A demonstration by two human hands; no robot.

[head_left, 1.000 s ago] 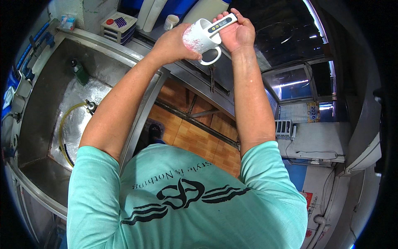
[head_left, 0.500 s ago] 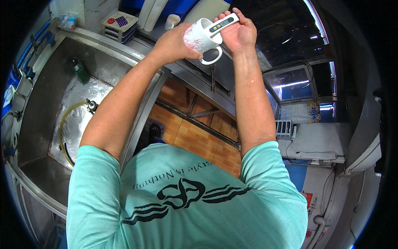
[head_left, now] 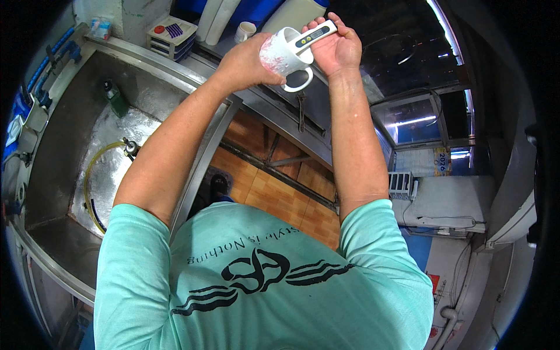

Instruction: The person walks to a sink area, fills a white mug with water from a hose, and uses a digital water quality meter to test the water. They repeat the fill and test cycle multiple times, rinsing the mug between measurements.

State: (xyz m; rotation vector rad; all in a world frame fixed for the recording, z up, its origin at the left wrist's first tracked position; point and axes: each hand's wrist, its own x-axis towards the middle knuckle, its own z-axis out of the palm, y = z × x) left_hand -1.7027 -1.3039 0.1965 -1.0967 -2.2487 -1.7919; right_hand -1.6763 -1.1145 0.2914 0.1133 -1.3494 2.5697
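Observation:
My left hand [head_left: 244,63] is wrapped round the body of a white mug [head_left: 279,55] with a pink pattern. The mug is tilted, its handle pointing down and to the right. A white pen-shaped digital meter [head_left: 312,38] with a small dark display and two yellow buttons slants out of the mug's mouth; its lower end is hidden inside. My right hand [head_left: 338,49] is palm up at the meter's upper end, with the fingers on one side and the thumb by its tip. What is in the mug cannot be seen.
To the left is a steel sink [head_left: 64,116] with a green bottle [head_left: 115,99] and a yellowish hose [head_left: 87,175]. Behind my hands, a second mug [head_left: 245,31] and a small drawer unit [head_left: 171,38] stand near the steel counter [head_left: 262,105]. A dark glass-fronted cabinet [head_left: 402,52] rises at the right.
My hands, the mug and the meter keep almost the same pose. The whole view has shifted very slightly.

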